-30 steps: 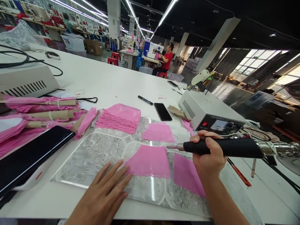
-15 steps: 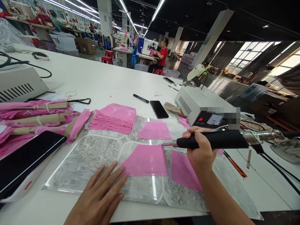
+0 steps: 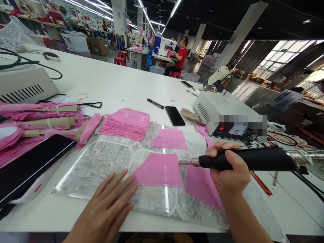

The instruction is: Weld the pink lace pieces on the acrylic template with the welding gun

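Note:
My right hand [image 3: 230, 167] grips a corded pen-like tool [image 3: 248, 158] with a thick black handle and a tapered metal tip. That tip is at the upper right edge of a pink fabric piece [image 3: 159, 170]. Beneath the fabric is a clear plastic template [image 3: 93, 157] with rounded panels, over a grey speckled surface. My left hand [image 3: 106, 202] rests flat, fingers spread, its fingertips at the fabric's lower left corner. To the right, partly behind my right forearm, is another pink piece [image 3: 201, 185]. A smaller pink piece [image 3: 169, 138] lies farther back.
A stack of pink fabric [image 3: 125, 123] stands behind the template. Tied pink bundles [image 3: 48, 121] and a large black phone [image 3: 35, 168] lie left. A black smartphone [image 3: 175, 115], a marker [image 3: 155, 103] and a grey control box [image 3: 227, 111] are beyond. An orange cutter [image 3: 262, 183] lies right. A person in red [image 3: 181, 55] sits farther off.
The tool's tip has moved slightly down along the fabric's right edge, and my right hand has shifted right. My left hand stays in place. The whole view has shifted a little.

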A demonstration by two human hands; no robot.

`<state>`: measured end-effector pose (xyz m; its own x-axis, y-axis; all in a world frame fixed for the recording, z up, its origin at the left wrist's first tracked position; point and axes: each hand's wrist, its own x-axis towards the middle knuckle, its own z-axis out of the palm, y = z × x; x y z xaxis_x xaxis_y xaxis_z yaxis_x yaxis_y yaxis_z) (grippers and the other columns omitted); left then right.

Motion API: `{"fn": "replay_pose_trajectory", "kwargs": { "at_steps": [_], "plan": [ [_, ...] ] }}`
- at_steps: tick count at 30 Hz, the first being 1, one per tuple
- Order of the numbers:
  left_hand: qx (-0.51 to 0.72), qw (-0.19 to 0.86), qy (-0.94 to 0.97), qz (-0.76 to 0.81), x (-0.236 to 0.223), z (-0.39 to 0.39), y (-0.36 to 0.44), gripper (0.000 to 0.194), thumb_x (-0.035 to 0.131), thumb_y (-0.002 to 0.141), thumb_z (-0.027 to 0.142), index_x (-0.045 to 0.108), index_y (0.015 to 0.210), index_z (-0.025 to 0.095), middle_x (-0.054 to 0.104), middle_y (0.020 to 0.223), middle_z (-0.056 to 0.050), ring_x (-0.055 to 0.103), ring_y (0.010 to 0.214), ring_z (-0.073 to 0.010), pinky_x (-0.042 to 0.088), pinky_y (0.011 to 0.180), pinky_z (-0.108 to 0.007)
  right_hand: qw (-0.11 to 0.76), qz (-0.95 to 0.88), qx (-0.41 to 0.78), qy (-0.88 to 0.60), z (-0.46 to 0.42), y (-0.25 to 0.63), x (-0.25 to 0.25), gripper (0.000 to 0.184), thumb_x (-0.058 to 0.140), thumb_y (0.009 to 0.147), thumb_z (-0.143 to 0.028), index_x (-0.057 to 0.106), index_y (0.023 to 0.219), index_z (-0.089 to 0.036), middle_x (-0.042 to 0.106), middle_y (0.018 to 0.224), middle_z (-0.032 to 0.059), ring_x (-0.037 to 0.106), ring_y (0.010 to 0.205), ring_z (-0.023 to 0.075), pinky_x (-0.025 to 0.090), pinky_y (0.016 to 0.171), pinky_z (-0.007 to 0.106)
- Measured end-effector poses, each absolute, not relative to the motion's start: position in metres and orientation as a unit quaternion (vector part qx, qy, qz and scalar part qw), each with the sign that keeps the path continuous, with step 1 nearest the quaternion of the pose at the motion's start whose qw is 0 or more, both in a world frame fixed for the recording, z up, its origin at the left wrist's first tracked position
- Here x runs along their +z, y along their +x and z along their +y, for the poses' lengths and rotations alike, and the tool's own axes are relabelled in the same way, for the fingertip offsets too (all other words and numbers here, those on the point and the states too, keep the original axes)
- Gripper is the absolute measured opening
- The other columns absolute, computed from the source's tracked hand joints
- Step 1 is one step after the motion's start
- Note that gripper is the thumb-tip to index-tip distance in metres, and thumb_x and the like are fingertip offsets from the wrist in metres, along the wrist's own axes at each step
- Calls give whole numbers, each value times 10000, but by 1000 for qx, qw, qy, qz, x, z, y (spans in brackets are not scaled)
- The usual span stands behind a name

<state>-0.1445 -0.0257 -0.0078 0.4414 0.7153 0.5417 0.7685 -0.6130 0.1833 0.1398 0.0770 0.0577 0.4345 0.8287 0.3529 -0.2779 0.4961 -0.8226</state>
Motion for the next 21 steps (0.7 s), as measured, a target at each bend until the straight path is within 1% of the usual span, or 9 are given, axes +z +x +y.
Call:
{"fn": "replay_pose_trajectory", "kwargs": {
  "at_steps": [2,7,10,15,21],
  "plan": [
    [-292,44,-848,-440,-9,-26,-145,375,448,946,195,515,1315,203,564,1330,-63,384,1347,-251,309,1129,-441,767,-396,361,-352,76,139,58,88,604,612,-224,557,660,-167,551,704,-11,511,507,94,439,522,275],
    [-277,71,-867,-408,-9,-22,-150,370,488,921,194,544,1284,145,561,1328,-94,365,1356,-265,281,1144,-427,763,-401,365,-351,75,141,57,77,602,623,-222,573,674,-172,558,705,-8,520,509,98,446,521,277],
    [-269,74,-868,-410,-9,-21,-151,363,500,917,194,554,1273,151,567,1322,-88,369,1354,-261,284,1145,-424,761,-416,363,-341,76,141,56,64,607,644,-217,584,687,-177,568,710,-5,532,511,105,453,519,281],
    [-267,79,-873,-400,-9,-21,-152,365,507,910,196,557,1266,137,568,1321,-90,366,1356,-265,257,1156,-424,759,-436,351,-334,78,139,56,43,608,662,-199,576,650,-173,564,687,-4,535,508,108,452,507,277],
    [-260,86,-879,-390,-5,-19,-152,350,496,912,188,560,1250,121,575,1310,-94,347,1366,-263,231,1160,-420,759,-415,368,-341,70,144,63,60,574,634,-219,578,672,-172,547,687,-4,516,498,101,438,497,272]
  ]
}}
